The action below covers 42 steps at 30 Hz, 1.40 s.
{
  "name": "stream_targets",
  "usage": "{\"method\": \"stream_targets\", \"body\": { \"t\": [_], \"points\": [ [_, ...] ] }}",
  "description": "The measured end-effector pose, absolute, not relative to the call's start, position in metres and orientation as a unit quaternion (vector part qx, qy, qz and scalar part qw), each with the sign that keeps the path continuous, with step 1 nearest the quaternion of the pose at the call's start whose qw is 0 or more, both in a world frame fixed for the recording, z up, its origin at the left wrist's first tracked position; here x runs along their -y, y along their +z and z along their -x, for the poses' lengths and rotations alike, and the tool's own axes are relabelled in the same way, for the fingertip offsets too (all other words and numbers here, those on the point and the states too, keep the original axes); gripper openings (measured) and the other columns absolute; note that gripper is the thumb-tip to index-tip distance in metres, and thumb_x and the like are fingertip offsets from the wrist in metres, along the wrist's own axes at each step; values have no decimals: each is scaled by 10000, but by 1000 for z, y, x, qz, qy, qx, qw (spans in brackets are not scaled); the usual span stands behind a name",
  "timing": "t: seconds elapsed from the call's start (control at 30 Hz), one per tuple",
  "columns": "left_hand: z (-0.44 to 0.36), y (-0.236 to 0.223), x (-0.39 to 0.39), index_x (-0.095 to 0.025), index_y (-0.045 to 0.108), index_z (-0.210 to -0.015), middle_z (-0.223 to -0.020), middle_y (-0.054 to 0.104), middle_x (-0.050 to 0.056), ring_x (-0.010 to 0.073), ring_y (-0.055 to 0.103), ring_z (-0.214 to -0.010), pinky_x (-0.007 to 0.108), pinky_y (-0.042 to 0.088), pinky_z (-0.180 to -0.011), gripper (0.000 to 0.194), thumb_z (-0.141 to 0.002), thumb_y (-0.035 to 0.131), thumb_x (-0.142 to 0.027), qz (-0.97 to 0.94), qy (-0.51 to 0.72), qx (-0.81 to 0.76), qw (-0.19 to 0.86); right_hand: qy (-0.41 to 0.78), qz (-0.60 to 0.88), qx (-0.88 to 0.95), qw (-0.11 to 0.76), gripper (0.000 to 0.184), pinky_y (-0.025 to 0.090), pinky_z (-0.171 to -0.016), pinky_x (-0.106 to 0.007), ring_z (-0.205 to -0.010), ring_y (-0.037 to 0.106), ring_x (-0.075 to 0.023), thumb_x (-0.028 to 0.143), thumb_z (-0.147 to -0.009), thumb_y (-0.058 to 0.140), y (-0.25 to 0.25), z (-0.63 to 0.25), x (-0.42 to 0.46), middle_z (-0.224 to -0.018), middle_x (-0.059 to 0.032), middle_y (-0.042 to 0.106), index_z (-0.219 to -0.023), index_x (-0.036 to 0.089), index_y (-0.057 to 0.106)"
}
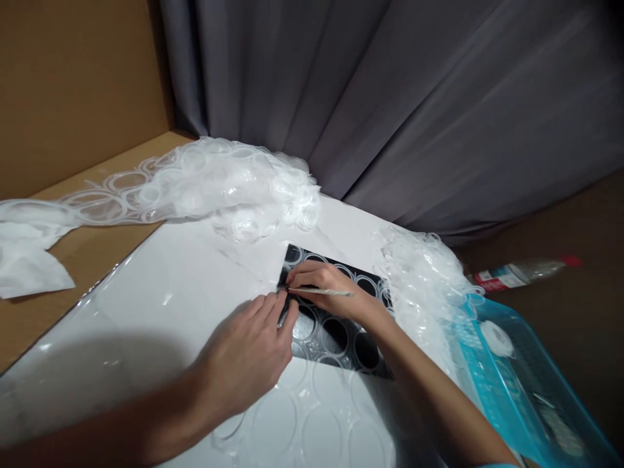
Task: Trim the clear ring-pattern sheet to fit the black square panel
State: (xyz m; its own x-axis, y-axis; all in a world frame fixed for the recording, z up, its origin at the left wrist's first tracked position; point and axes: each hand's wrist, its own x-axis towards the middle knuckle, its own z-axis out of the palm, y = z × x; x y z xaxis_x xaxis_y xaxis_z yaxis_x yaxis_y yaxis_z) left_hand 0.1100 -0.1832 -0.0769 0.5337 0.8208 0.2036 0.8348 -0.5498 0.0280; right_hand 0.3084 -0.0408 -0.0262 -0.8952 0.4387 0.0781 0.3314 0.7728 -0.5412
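- Head view, surface: a glossy white table (160, 305) with faint grey veining; a brown board (112, 250) borders it at left.
- Room: a brown panel (73, 84) stands upper left, and a grey curtain (341, 78) hangs in folds behind the table.
- Containers: a translucent blue basket (487, 383) at lower right holds a round white item (496, 338) and others too unclear to name. A clear plastic bottle (511, 276) with a red cap and red-and-white label lies beyond it; its contents cannot be told.
- Clear ring-patterned film (322, 422) lies over a black sheet (336, 335) at mid-table and spreads toward the person.
- More film is bunched in a back heap (234, 182) and a right heap (424, 279); white cloth or paper (32, 270) lies far left.
- The right hand (326, 279) is nearly closed, pinching a thin pale stick (331, 292) over the sheet.
- The left hand (251, 344) has bent fingers close together at the sheet's left edge; whether it grips anything cannot be told.
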Motion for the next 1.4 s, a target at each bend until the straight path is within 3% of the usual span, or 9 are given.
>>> {"method": "stream_targets", "body": {
  "t": [0.27, 0.53, 0.63, 0.77, 0.9, 1.03, 1.13, 1.3, 1.4],
  "points": [
    [-107, -56, 175, -181, 667, -1273, -1213, 741, 135, 331, 671, -1144, 550, 537, -1031, 269, -1102, 481, -276, 822, -181, 534, -75, 156, 144, 974, 74, 219, 621, -957, -441, -1097, 716, -246, 186, -1151, 574, -35, -309, 44, -1217, -86, 785, -1082, 243, 774],
    [-107, -60, 175, -143, 660, -1293, -1234, 748, 152, 346, 680, -1178, 559, 534, -1058, 298, -1108, 466, -275, 827, -171, 533, -56, 155, 138, 973, 103, 281, 653, -974, -496, -1131, 731, -265, 128, -1149, 514, -47, -314, 42, -1311, -112, 782, -1091, 236, 767],
    [-109, -64, 180, -99, 648, -1379, -1360, 739, 199, 370, 676, -1262, 567, 524, -1099, 376, -1101, 478, -286, 837, -162, 521, -20, 157, 152, 967, 128, 260, 651, -1000, -500, -1172, 740, -269, 129, -1143, 516, -54, -316, 36, -1345, -119, 778, -1160, 234, 754],
    [-111, -67, 183, -103, 648, -1423, -1510, 689, 210, 374, 659, -1339, 557, 517, -1127, 413, -1102, 485, -306, 843, -152, 516, -3, 177, 218, 937, 207, 215, 646, -1031, -486, -1193, 754, -254, 167, -1125, 555, -62, -308, 19, -1348, -113, 779, -1188, 252, 742],
    [-111, -67, 184, -99, 667, -1400, -1498, 696, 215, 371, 673, -1308, 548, 540, -1088, 409, -1104, 481, -312, 850, -135, 509, -5, 163, 306, 875, 339, 185, 628, -1064, -476, -1156, 776, -250, 244, -1117, 585, -58, -291, -10, -1213, -99, 813, -1035, 242, 751],
    [-110, -69, 186, -69, 661, -1417, -1532, 662, 255, 400, 657, -1346, 561, 527, -1100, 430, -1094, 501, -304, 862, -116, 494, 27, 127, 392, 773, 483, 220, 650, -967, -464, -1038, 799, -256, 318, -1098, 631, -37, -293, -31, -1120, -93, 832, -956, 226, 771],
    [-110, -69, 188, -56, 681, -1392, -1501, 674, 271, 403, 658, -1345, 512, 552, -1033, 408, -1088, 504, -264, 883, -72, 461, 46, 40, 421, 730, 537, 216, 655, -917, -442, -1007, 806, -259, 352, -1083, 663, -11, -319, -25, -1087, -85, 834, -960, 224, 786],
    [-108, -66, 186, -60, 633, -1509, -1547, 646, 258, 390, 646, -1342, 505, 547, -1035, 489, -1120, 473, -310, 885, -73, 458, 48, -166, 502, 723, 445, 187, 619, -974, -445, -1014, 818, -287, 377, -1040, 715, 29, -412, 15, -1102, -92, 860, -1004, 234, 829],
    [-103, -66, 176, -93, 520, -1638, -1652, 567, 235, 378, 617, -1397, 508, 521, -1100, 571, -1127, 485, -345, 883, -96, 458, 37, -209, 591, 714, 312, 229, 613, -834, -442, -917, 823, -326, 418, -991, 707, 34, -497, 44, -1065, -125, 870, -1013, 247, 857]
  ]
}}
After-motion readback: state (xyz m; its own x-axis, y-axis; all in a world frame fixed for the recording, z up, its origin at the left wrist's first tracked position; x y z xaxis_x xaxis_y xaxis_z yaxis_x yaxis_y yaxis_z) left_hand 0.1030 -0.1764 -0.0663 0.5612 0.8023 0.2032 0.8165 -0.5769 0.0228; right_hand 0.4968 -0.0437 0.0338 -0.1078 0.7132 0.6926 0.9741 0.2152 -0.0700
